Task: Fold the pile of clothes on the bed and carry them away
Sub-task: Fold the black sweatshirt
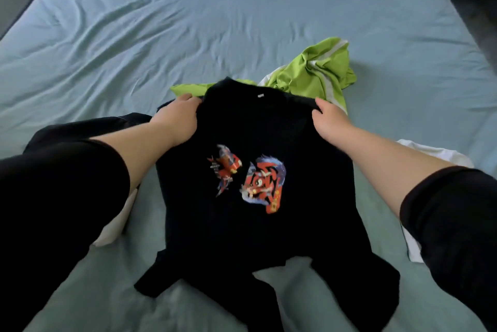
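While left hand (pixel 174 119) and right hand (pixel 329 122) are gripping black shirt (pixel 255 237) shoulders mid-frame, I'm noting hem bunching at lower centre: fold risking going crooked; green garment (pixel 317 71), upper right, possibly dragging along.

The printed shirt (pixel 258 237) lay mid-bed (pixel 188 22), collar toward 12 o'clock, hem toward 6. The left hand (pixel 177 119) gripped its shoulder at 11 o'clock, the right hand (pixel 329 122) the other at 1 o'clock. Behind the collar, toward 1 o'clock, sat the crumpled garment (pixel 317 71) — partly overlapped by the shirt. One cloth (pixel 435 151) lay at 3 o'clock under the right forearm; another cloth (pixel 115 226) at 8 o'clock, under the left arm.
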Motion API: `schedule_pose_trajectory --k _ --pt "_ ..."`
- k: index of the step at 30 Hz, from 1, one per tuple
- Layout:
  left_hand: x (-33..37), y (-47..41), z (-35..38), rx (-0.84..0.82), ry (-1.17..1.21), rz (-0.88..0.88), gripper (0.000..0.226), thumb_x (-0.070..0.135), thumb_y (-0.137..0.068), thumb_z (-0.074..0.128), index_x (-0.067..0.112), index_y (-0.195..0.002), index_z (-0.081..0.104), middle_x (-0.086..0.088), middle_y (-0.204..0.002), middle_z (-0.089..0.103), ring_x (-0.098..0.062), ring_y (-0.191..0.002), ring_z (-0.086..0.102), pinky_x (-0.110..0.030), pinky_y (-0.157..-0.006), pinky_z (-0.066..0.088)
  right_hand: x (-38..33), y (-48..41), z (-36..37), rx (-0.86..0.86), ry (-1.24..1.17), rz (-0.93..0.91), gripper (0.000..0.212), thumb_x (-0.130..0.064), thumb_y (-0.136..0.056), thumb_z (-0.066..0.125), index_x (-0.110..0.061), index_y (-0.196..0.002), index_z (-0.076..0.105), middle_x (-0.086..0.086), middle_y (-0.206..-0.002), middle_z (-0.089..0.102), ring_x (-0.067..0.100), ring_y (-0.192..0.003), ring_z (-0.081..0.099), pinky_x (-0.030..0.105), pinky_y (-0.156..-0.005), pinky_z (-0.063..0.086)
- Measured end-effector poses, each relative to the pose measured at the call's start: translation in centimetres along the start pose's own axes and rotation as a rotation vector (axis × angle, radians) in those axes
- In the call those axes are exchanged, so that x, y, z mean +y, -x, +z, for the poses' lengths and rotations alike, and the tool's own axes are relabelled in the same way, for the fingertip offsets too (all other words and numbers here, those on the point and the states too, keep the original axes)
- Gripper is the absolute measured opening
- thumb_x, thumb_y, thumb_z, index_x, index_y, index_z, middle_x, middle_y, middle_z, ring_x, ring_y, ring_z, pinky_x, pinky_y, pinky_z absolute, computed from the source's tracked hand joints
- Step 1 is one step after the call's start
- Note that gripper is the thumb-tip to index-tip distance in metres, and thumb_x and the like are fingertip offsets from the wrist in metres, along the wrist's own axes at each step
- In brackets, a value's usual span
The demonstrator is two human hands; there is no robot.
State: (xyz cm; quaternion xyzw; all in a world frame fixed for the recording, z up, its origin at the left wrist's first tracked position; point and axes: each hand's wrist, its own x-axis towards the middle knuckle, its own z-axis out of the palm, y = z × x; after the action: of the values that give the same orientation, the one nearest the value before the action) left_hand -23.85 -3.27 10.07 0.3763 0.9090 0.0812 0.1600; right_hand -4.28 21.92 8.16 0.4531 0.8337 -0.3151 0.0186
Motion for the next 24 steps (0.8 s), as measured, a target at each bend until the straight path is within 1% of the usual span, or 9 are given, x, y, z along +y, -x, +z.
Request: schedule_pose_trajectory --k 3,5,7,9,11,14,16,20,24 --pt "0.9 -0.3 0.5 -0.091 -0.105 -0.021 0.075 0.014 -0.094 0.041 0.029 -0.155 0.000 -0.012 -0.162 -0.006 -0.045 -0.127 0.042 -0.050 -0.101 0.036 -0.9 0.0 0.7 -0.119 0.004 -0.032 0.061 -0.021 -0.097 0.034 -0.037 -0.153 0.013 0.007 -0.157 0.028 0.032 -0.141 0.030 0.032 -0.110 0.030" --pt "1.9 1.3 2.7 -0.123 -0.119 -0.093 0.087 0.021 -0.093 0.047 0.038 -0.151 -0.015 -0.007 -0.160 -0.022 -0.043 -0.141 0.024 -0.057 -0.111 0.022 -0.5 2.0 2.5 -0.194 -0.014 -0.064 0.064 -0.021 -0.096 0.037 -0.043 -0.151 0.013 0.008 -0.153 0.036 0.029 -0.130 0.046 0.031 -0.104 0.040" --pt "3.5 4.7 6.3 -0.135 -0.038 -0.213 0.094 0.036 -0.091 0.053 0.042 -0.147 -0.022 -0.002 -0.159 -0.027 -0.037 -0.148 -0.003 -0.065 -0.113 0.004 0.8 5.6 5.0 -0.246 -0.077 -0.100 0.061 -0.020 -0.098 0.043 -0.035 -0.152 0.020 0.004 -0.153 0.037 0.022 -0.132 0.046 0.022 -0.104 0.034" --pt "5.2 9.4 10.4 -0.158 0.093 -0.354 0.104 0.053 -0.084 0.056 0.042 -0.145 -0.028 -0.001 -0.157 -0.031 -0.034 -0.147 -0.018 -0.069 -0.109 -0.003 3.1 10.6 8.0 -0.278 -0.160 -0.086 0.058 -0.020 -0.099 0.046 -0.027 -0.152 0.025 -0.002 -0.160 0.022 0.013 -0.145 0.023 0.021 -0.113 0.018" --pt "6.9 14.4 14.1 -0.203 0.190 -0.500 0.118 0.064 -0.076 0.061 0.042 -0.141 -0.035 -0.001 -0.155 -0.035 -0.034 -0.144 -0.026 -0.070 -0.108 -0.002 5.7 16.6 11.2 -0.249 -0.194 -0.017 0.055 -0.021 -0.099 0.049 -0.027 -0.150 0.030 -0.006 -0.161 0.016 0.008 -0.147 0.014 0.025 -0.117 0.014" --pt "8.5 20.3 17.4 -0.233 0.261 -0.720 0.126 0.062 -0.074 0.065 0.041 -0.135 -0.042 -0.002 -0.153 -0.037 -0.034 -0.143 -0.027 -0.071 -0.108 0.004 7.4 25.5 15.7 -0.136 -0.210 0.029 0.050 -0.025 -0.094 0.059 -0.027 -0.142 0.045 -0.007 -0.158 0.022 0.009 -0.144 0.022 0.023 -0.114 0.020" --pt "8.8 22.5 18.0 -0.199 0.327 -0.821 0.121 0.051 -0.078 0.067 0.040 -0.139 -0.038 -0.003 -0.154 -0.034 -0.032 -0.145 -0.023 -0.068 -0.109 0.013 7.0 29.8 17.7 -0.157 -0.264 0.056 0.051 -0.026 -0.086 0.070 -0.025 -0.135 0.055 -0.008 -0.152 0.029 0.009 -0.138 0.034 0.019 -0.107 0.026" --pt "7.3 24.1 17.5 -0.110 0.464 -0.701 0.088 0.008 -0.091 0.049 0.043 -0.151 -0.006 -0.003 -0.163 -0.010 -0.027 -0.149 -0.001 -0.039 -0.106 0.036 5.7 33.2 20.6 -0.304 -0.216 0.177 0.058 -0.033 -0.081 0.075 -0.024 -0.135 0.055 -0.005 -0.146 0.044 0.012 -0.131 0.045 0.020 -0.105 0.032" --pt "3.1 24.2 14.6 -0.009 0.630 -0.652 0.064 -0.003 -0.088 0.038 0.041 -0.133 0.052 0.004 -0.143 0.051 -0.017 -0.125 0.051 -0.025 -0.091 0.044 3.1 32.5 21.4 -0.396 -0.434 0.303 0.045 -0.034 -0.085 0.071 -0.024 -0.127 0.059 -0.009 -0.122 0.063 0.004 -0.113 0.057 0.016 -0.094 0.041"
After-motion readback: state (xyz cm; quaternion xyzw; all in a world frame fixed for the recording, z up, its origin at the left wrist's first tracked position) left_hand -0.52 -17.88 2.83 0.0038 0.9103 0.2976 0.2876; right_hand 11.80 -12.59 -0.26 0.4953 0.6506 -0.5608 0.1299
